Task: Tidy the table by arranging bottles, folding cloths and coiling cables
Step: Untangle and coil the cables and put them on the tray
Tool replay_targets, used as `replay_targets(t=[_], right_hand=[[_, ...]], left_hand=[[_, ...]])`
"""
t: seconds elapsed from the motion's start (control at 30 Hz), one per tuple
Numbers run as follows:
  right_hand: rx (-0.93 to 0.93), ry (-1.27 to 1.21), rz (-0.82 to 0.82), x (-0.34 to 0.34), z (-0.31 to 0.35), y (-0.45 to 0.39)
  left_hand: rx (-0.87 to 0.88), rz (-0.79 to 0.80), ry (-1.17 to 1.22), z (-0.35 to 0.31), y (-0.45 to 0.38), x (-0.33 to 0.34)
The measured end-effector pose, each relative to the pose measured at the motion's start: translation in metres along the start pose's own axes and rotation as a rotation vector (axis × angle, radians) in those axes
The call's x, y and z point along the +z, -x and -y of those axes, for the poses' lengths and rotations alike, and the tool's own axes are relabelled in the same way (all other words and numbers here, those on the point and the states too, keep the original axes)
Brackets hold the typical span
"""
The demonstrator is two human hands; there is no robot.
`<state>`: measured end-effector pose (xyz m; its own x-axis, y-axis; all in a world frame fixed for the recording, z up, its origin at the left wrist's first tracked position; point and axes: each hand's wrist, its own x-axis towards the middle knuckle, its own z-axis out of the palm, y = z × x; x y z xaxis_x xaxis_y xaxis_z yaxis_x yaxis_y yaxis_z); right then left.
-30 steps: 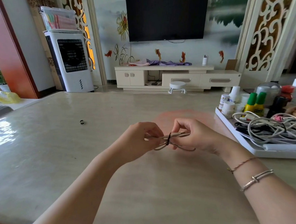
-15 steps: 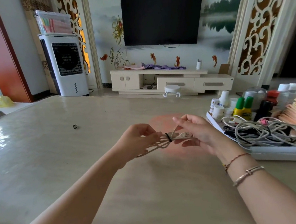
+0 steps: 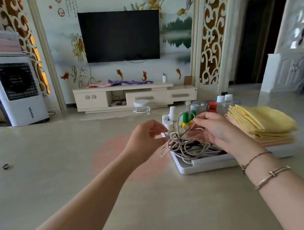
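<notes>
A beige cable, coiled and bound with a black band, hangs over the left end of the white tray, above other cables lying in it. My right hand pinches a loop of the coil at its fingertips, the other fingers spread. My left hand hovers just left of the coil, fingers loosely curled and holding nothing. Small bottles with green, red and white caps stand at the tray's far end. Folded yellow cloths are stacked on the tray's right side.
A small black ring lies far left on the beige table. Beyond the table are a white stool, a TV cabinet and an air cooler.
Both hands carried the bound cable rightward from the middle of the table to above the tray. My left hand has let go of it. The view has swung right.
</notes>
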<state>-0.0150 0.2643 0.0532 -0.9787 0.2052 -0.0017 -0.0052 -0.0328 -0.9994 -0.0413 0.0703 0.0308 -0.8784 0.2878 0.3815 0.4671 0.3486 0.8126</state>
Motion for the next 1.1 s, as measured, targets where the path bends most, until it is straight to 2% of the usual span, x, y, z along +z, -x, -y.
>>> replay_targets(t=[0.13,0.23,0.33,0.4,0.47,0.53,0.57,0.6,0.67,0.7,0.73,0.8,0.87,0.97,1.1], right_hand=[[-0.021,-0.104,0.014,-0.023,0.006,-0.012],[-0.045,-0.271,0.038,-0.035,0.004,-0.022],[-0.045,-0.376,-0.027,-0.049,0.001,-0.034],[-0.049,-0.362,-0.065,-0.059,-0.002,-0.041],[-0.02,-0.159,-0.104,-0.067,-0.008,-0.049],[-0.016,0.398,-0.212,-0.075,-0.016,-0.056],[-0.058,0.643,-0.256,-0.077,-0.02,-0.058],[-0.148,0.785,-0.287,-0.076,-0.023,-0.058],[-0.418,0.882,-0.257,-0.071,-0.026,-0.054],[-0.51,0.939,-0.202,-0.067,-0.029,-0.052],[-0.524,1.035,-0.136,-0.063,-0.031,-0.05],[-0.394,1.247,-0.008,-0.056,-0.041,-0.049],[-0.262,1.31,0.043,-0.053,-0.047,-0.048],[-0.296,1.352,-0.009,-0.049,-0.045,-0.042],[-0.56,1.395,-0.239,-0.038,-0.033,-0.034]], left_hand=[[0.033,-0.049,-0.065,-0.004,-0.027,0.027],[0.061,-0.018,-0.084,0.0,-0.034,0.04],[0.163,0.016,-0.173,0.0,-0.041,0.053],[0.216,0.042,-0.3,0.0,-0.052,0.062],[0.189,0.185,-0.474,0.0,-0.061,0.072],[0.092,0.399,-0.68,0.001,-0.065,0.086],[0.047,0.464,-0.756,0.002,-0.064,0.091],[0.023,0.482,-0.812,0.003,-0.063,0.096],[0.027,0.452,-0.869,0.005,-0.06,0.1],[0.036,0.441,-0.884,0.006,-0.06,0.099],[0.046,0.438,-0.89,0.009,-0.06,0.098],[0.053,0.435,-0.836,0.012,-0.06,0.096],[0.026,0.41,-0.727,0.013,-0.059,0.092],[-0.044,0.345,-0.511,0.011,-0.055,0.08],[0.001,0.213,-0.401,0.01,-0.037,0.042]])
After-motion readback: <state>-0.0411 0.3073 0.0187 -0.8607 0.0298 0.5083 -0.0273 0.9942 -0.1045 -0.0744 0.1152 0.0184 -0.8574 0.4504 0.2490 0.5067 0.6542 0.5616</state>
